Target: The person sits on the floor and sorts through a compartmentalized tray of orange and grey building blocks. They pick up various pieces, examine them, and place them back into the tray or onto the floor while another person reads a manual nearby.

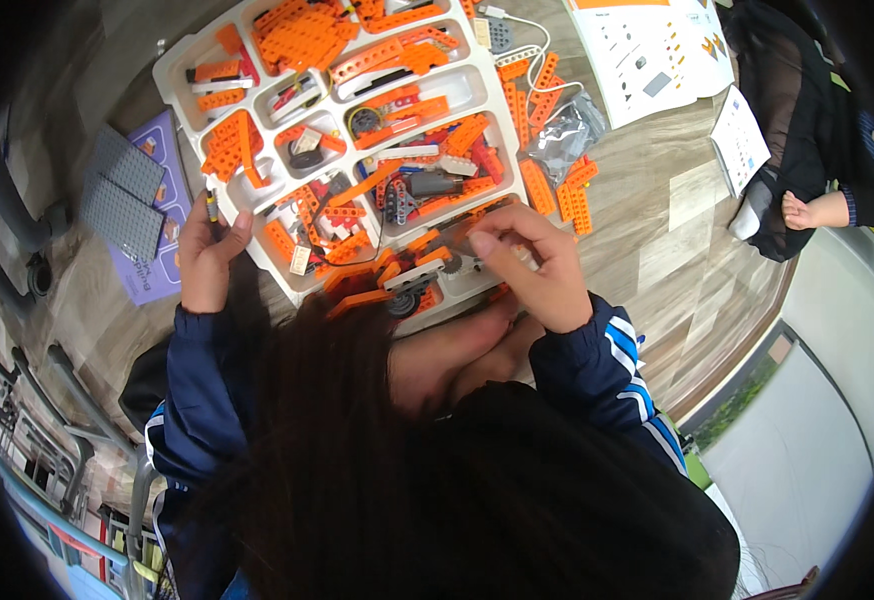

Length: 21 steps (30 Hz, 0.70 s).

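A white sorting tray (172, 85) full of mostly orange building pieces lies on the floor before me. At its left edge my left hand (209, 262) is closed, pinching a small yellow-and-black piece (212, 208) upright between thumb and fingers. My right hand (539, 262) is over the tray's near right part, its thumb and fingers curled together; whatever they grip is hidden. Close to it, at the near side, sits an orange-and-grey assembly with a dark wheel (403, 303). A thin dark cord (372, 255) loops across the near compartments.
Grey studded plates (127, 222) rest on a purple sheet (152, 285) to the left. At the right are loose orange beams (537, 188), a clear plastic bag (565, 135), a white cable (542, 45), an open instruction booklet (647, 60) and another person's hand (799, 212).
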### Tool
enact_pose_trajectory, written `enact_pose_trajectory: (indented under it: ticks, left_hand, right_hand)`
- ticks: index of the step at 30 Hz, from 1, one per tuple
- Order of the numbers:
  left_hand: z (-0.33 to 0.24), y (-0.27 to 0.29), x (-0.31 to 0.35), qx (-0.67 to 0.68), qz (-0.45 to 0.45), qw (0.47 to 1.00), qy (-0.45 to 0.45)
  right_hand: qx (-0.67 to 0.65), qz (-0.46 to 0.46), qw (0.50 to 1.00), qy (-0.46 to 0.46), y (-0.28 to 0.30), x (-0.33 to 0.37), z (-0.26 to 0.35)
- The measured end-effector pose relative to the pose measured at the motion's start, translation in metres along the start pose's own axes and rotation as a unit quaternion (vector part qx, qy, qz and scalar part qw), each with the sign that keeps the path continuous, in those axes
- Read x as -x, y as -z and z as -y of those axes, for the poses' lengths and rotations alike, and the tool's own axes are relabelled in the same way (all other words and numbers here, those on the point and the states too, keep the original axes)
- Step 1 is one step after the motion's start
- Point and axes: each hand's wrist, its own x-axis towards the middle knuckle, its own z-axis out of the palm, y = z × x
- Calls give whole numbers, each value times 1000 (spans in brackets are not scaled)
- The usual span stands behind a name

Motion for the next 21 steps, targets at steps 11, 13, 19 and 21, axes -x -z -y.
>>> enact_pose_trajectory:
  ticks: [11,13,19,21]
  left_hand:
    - [4,2,0,-30,-4,1000,0]
    - [5,2,0,-29,-9,1000,-3]
    - [6,1,-1,-22,-16,1000,0]
    - [5,0,-1,-32,-31,999,20]
  right_hand:
    - [356,35,904,232,-27,-15,14]
    - [364,58,896,247,-27,-9,17]
    - [302,-15,931,203,-8,-5,16]
    - [413,-75,887,191,-5,-16,10]
